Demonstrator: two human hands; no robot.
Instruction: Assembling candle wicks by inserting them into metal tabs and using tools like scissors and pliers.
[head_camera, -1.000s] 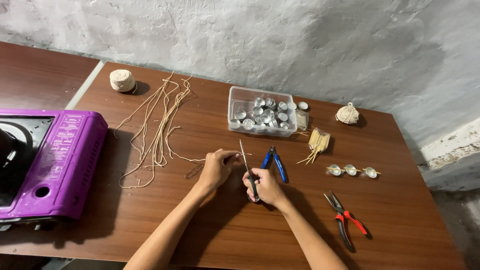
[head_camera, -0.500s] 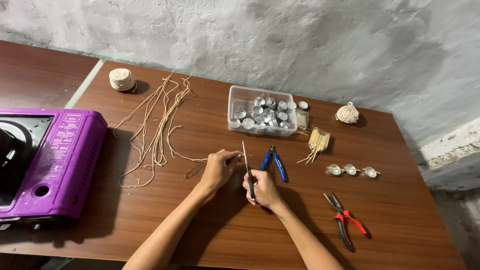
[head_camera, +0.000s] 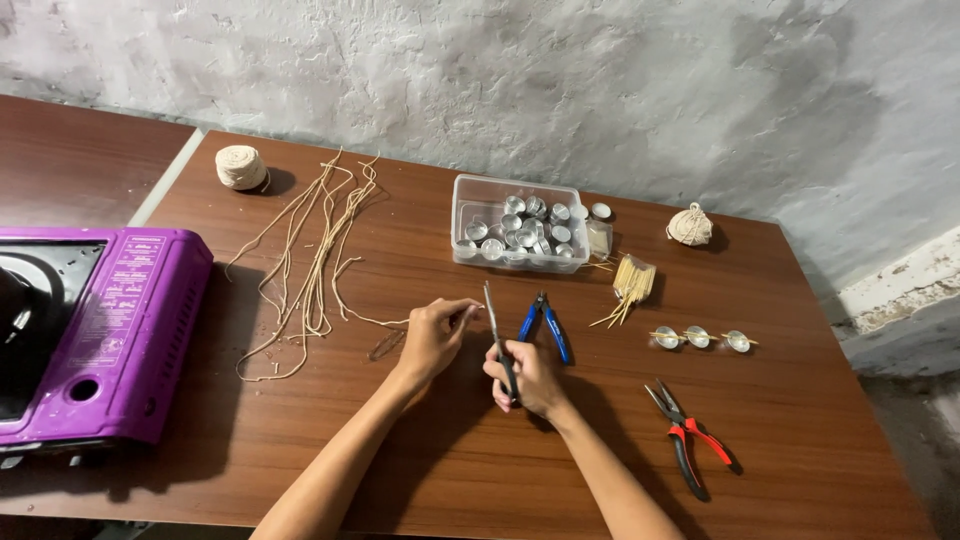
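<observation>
My right hand grips a pair of scissors whose blades point away from me across the brown table. My left hand pinches the end of a pale string just left of the blades. That string trails off left toward a loose bundle of cut strings. The blades sit right beside my left fingertips; whether they touch the string I cannot tell.
Blue-handled cutters lie right of the scissors, red-handled pliers nearer the right edge. A clear box of metal cups, wooden sticks, three cups on skewers, two twine balls and a purple stove surround them.
The scissors have shifted slightly up and closer to my left fingertips. The short string end that poked out past the blades is no longer seen.
</observation>
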